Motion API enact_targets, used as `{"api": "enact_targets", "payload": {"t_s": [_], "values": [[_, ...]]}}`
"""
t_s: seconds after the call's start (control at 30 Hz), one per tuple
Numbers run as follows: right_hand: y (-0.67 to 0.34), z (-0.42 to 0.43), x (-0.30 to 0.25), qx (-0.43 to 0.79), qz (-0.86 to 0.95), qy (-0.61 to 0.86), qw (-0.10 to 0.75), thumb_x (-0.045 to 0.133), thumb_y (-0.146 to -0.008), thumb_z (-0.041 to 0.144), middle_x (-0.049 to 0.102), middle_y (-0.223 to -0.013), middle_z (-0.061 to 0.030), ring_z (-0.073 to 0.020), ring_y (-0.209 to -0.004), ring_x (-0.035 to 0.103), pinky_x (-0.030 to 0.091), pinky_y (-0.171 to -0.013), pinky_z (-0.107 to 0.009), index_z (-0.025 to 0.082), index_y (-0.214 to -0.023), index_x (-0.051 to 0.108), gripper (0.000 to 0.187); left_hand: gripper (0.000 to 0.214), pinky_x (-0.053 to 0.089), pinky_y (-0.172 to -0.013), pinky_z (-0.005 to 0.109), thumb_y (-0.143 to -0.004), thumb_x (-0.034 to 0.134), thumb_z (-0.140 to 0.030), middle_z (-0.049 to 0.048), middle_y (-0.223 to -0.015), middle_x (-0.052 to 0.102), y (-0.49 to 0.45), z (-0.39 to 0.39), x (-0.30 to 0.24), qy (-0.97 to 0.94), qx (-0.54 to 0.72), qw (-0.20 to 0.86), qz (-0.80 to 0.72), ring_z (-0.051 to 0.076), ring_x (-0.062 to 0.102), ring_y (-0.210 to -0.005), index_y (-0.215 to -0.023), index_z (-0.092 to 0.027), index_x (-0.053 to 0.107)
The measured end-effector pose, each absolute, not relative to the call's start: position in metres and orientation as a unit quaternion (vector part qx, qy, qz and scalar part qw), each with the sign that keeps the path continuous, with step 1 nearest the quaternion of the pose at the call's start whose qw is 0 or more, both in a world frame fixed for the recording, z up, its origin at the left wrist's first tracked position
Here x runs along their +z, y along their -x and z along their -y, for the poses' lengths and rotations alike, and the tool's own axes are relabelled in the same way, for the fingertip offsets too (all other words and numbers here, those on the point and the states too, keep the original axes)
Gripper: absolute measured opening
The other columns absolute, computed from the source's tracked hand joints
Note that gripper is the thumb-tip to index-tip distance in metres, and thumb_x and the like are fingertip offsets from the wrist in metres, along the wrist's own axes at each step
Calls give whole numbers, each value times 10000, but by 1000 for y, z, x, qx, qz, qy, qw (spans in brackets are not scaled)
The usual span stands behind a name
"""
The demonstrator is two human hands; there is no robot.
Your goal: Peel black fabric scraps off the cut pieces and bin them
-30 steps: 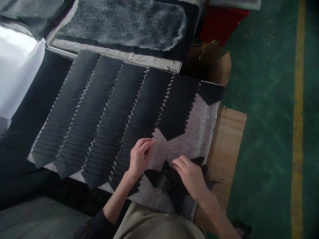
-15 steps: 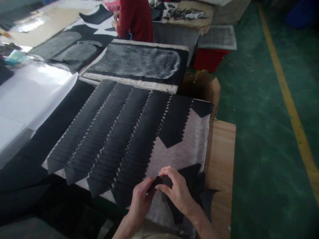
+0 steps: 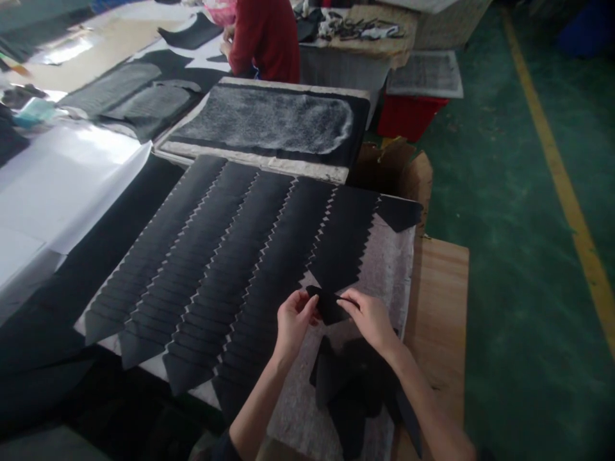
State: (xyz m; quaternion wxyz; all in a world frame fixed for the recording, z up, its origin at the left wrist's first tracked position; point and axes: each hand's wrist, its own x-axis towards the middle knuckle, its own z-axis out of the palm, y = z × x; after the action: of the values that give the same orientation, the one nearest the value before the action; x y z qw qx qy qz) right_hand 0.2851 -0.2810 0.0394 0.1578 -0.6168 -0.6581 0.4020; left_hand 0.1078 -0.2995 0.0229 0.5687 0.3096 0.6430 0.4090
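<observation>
Between my two hands a small black leather-like piece (image 3: 329, 308) is stretched by its edges, just below the end of a short column of overlapping pieces (image 3: 348, 237). My left hand (image 3: 295, 320) pinches its left edge. With thumb and fingers, my right hand (image 3: 365, 314) grips its right edge. Several long columns of overlapping black pieces (image 3: 269, 256) with pointed ends lie to the left, zigzag gaps showing between them. Beneath my right forearm is a loose pile of black pieces (image 3: 350, 378). All of this rests on a greyish board (image 3: 298, 410).
A wooden panel (image 3: 442, 307) borders the board on the right, with a torn cardboard box (image 3: 420, 176) behind it. Further back lies a chalky-marked black panel (image 3: 283, 118). A person in a red sleeve (image 3: 269, 38) works beyond. White sheets (image 3: 67, 173) cover the left.
Both hands have moved up and away from the loose pile, carrying one black piece to the short column's end. The piece is now spread flat between them.
</observation>
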Motion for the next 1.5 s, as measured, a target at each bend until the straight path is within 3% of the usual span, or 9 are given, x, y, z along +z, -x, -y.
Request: {"api": "enact_targets", "payload": {"t_s": [0.27,0.47,0.97,1.1,1.2,1.3,1.5], "values": [[-277,258,25,307,700,640,83,533,-928,360,716,-755,9,-158,-682,664,351,-591,-241,262,-928,661,161,320,485,-456,195,-790,701,-376,22,-739,702,-103,283,9,-301,393,584,-644,126,653,-529,-994,-144,621],[-274,243,25,273,716,641,45,562,-930,343,731,-775,2,-167,-702,676,317,-572,-243,265,-936,645,114,383,505,-488,200,-800,687,-351,23,-792,694,-102,279,7,-292,393,585,-646,120,662,-551,-1108,-146,590],[-273,231,22,317,698,641,49,594,-908,346,721,-769,14,-160,-719,659,334,-601,-245,273,-896,665,103,379,515,-523,229,-835,648,-378,27,-809,665,-98,284,4,-322,382,589,-635,137,655,-591,-1132,-154,574],[-271,232,20,310,697,645,46,600,-904,346,725,-793,10,-166,-741,662,334,-604,-250,270,-892,663,100,297,511,-551,239,-931,516,-319,27,-812,655,-96,288,7,-485,317,481,-658,128,625,-604,-1185,-181,585],[-272,232,20,315,694,646,50,600,-905,347,726,-800,12,-168,-757,664,336,-608,-251,271,-893,659,97,298,556,-777,333,-947,468,-201,90,-1055,673,-92,288,8,-660,243,310,-639,193,662,-899,-1211,-199,607],[-273,231,21,327,687,647,49,596,-907,358,719,-772,17,-162,-729,659,337,-601,-248,268,-876,654,112,349,485,-1007,447,-929,472,-132,125,-1282,618,-88,287,2,-768,183,180,-587,264,540,-1230,-1253,-174,592],[-272,229,22,325,683,654,22,597,-906,373,729,-813,13,-166,-753,669,328,-597,-251,267,-887,654,122,511,394,-1120,455,-905,427,-56,126,-1482,461,-82,291,-11,-823,56,102,-556,268,389,-1387,-1412,-118,438]]}}
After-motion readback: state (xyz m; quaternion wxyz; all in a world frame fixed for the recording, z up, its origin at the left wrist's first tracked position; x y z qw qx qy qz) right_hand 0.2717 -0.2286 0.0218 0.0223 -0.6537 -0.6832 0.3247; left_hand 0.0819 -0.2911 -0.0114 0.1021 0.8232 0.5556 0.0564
